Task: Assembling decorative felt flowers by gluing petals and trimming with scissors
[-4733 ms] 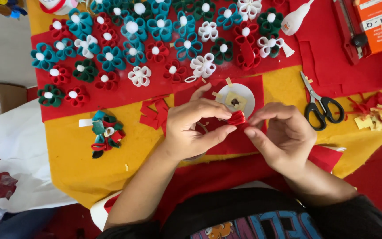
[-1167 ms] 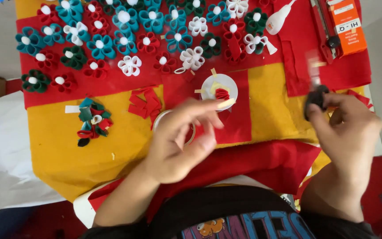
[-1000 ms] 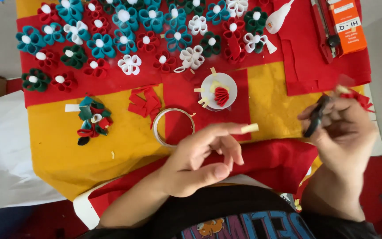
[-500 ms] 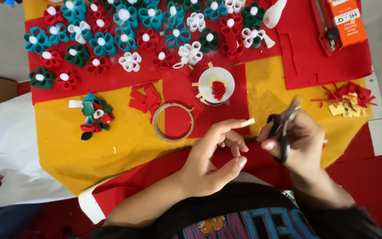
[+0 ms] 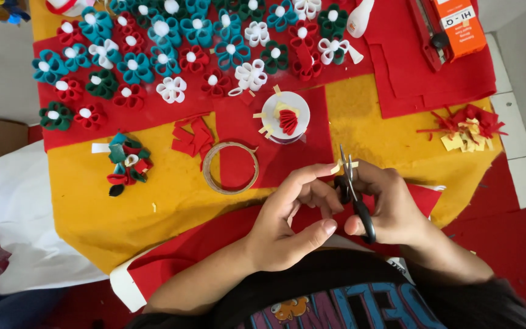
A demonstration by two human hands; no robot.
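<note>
Two hands meet low in the middle of what we see. Our left hand (image 5: 290,222) has its forefinger stretched out toward one o'clock, and a small pale yellow strip (image 5: 336,168) sits at that fingertip, sticking out past it; the thumb lies apart underneath and the other fingers curl loosely inward. Our right hand (image 5: 391,204) grips a pair of black-handled scissors (image 5: 354,195), fingers closed through and around the loops, blades pointing to twelve o'clock. The blade tips reach the strip right beside the left forefinger's tip (whether they are already biting into it we cannot tell).

Both hands hover over yellow felt (image 5: 153,201) and a red felt sheet (image 5: 275,152). At eleven o'clock from the left hand lies a tape ring (image 5: 231,167). At twelve o'clock stands a round white lid (image 5: 285,116) bearing a folded red felt piece (image 5: 288,122) and a few pale scraps. Beyond it, across the top, spread many felt flowers (image 5: 184,42) in teal, red, white and green with white pompom centres. At ten o'clock sits a heap of mixed felt loops (image 5: 126,164). At two o'clock lies a pile of red and yellow offcuts (image 5: 467,125), and farther up a white glue bottle (image 5: 360,9) and an orange box (image 5: 458,27).
</note>
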